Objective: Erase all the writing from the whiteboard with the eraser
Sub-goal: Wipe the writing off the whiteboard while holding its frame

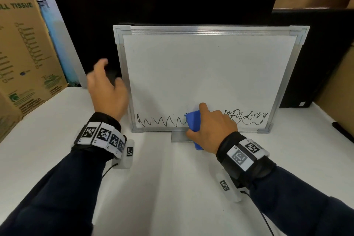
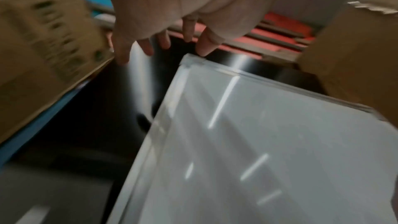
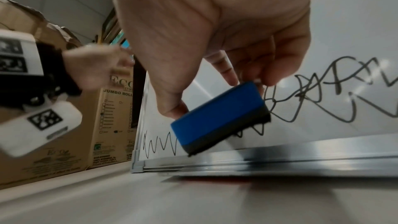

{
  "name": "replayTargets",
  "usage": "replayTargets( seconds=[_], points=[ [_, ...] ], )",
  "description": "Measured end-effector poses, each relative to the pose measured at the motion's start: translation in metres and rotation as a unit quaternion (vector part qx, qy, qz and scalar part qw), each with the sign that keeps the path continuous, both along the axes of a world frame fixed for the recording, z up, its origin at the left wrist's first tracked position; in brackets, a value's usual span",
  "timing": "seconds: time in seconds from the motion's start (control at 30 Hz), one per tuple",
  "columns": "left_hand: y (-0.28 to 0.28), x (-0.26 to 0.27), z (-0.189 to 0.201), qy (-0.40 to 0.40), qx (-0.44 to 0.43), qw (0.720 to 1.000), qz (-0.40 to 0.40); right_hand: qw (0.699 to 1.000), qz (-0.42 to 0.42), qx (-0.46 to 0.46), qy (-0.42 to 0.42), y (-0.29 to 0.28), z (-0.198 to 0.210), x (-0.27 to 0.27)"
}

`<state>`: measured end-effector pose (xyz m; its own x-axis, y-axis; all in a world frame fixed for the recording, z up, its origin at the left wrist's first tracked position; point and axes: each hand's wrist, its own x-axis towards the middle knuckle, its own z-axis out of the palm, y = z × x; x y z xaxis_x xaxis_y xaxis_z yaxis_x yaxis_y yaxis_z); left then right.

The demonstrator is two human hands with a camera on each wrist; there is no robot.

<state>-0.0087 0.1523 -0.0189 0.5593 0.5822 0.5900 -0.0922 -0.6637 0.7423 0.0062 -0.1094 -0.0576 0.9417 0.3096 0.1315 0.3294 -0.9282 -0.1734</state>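
A metal-framed whiteboard [image 1: 191,67] leans upright against a black panel on the white table. Black scribbles [image 1: 162,120] run along its bottom edge; the upper part is blank. My right hand [image 1: 210,126] grips a blue eraser [image 1: 193,120] with a dark felt base and holds it against the board's lower middle, over the scribble line. In the right wrist view the eraser [image 3: 219,117] sits between zigzags on the left and tangled writing [image 3: 336,91] on the right. My left hand [image 1: 107,88] hovers by the board's left frame, fingers spread, holding nothing; in the left wrist view its fingertips [image 2: 204,47] are near the board [image 2: 258,142].
A large cardboard box [image 1: 24,50] stands at the left on the table. A black panel [image 1: 162,0] rises behind the board, another dark panel [image 1: 316,53] and brown cardboard at the right. A dark object [image 1: 342,130] lies at the table's right edge. White tabletop [image 1: 162,188] stretches in front.
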Motion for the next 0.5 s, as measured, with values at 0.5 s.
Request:
replayTargets(
  seconds=[0.5],
  points=[
    [-0.084, 0.055, 0.088, 0.093, 0.487, 0.868, -0.026, 0.948, 0.189, -0.072, -0.245, -0.038, -0.007, 0.034]
  ],
)
